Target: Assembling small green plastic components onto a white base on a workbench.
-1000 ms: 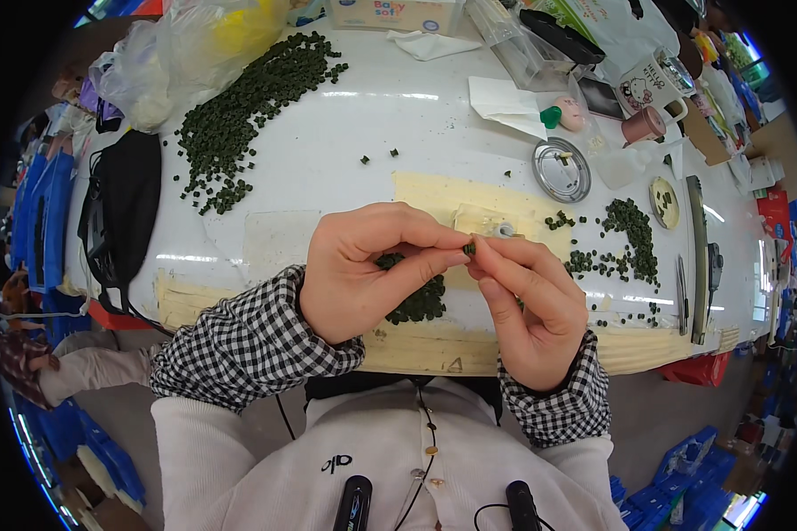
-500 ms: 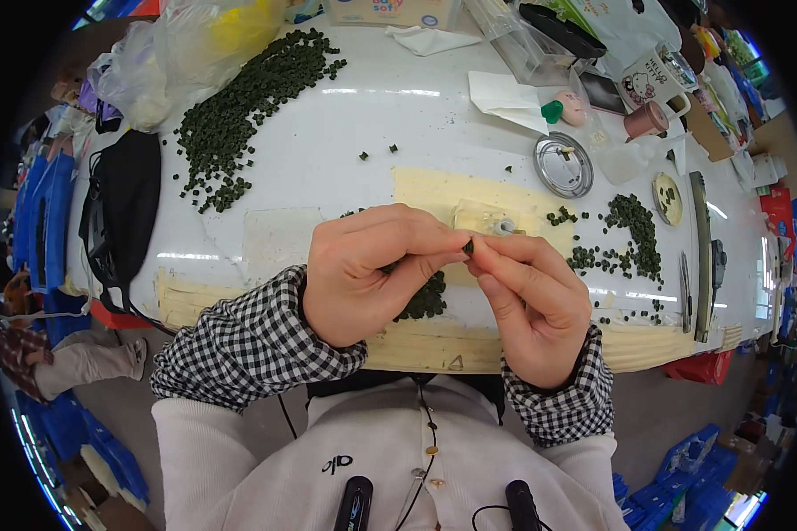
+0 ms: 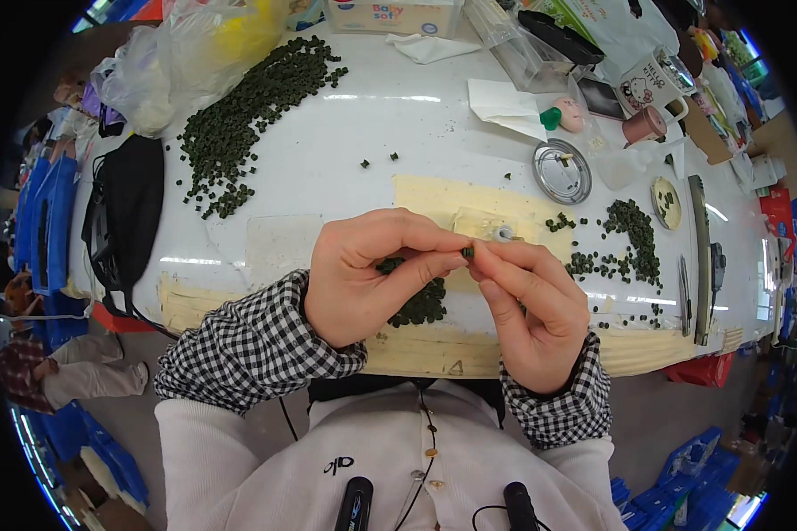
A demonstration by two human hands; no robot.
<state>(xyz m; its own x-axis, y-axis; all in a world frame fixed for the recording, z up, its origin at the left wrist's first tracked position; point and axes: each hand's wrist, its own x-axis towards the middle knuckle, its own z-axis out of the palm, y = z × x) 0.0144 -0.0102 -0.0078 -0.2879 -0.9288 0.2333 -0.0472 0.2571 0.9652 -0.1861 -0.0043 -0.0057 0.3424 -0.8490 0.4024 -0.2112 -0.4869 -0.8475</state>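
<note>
Over a white table near blue bins, left hand and right hand closely pinch one dark-green piece.

The tabletop looks glossy, the small green pieces matt.

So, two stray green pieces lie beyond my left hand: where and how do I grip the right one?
Pinch the right green piece by its sides, probably from above, thumb against forefinger. It is tiny and sits on the white table apart from the large pile, with a gap to the other piece on its left, so a pinch should fit. Its facing is too small to tell.
</note>
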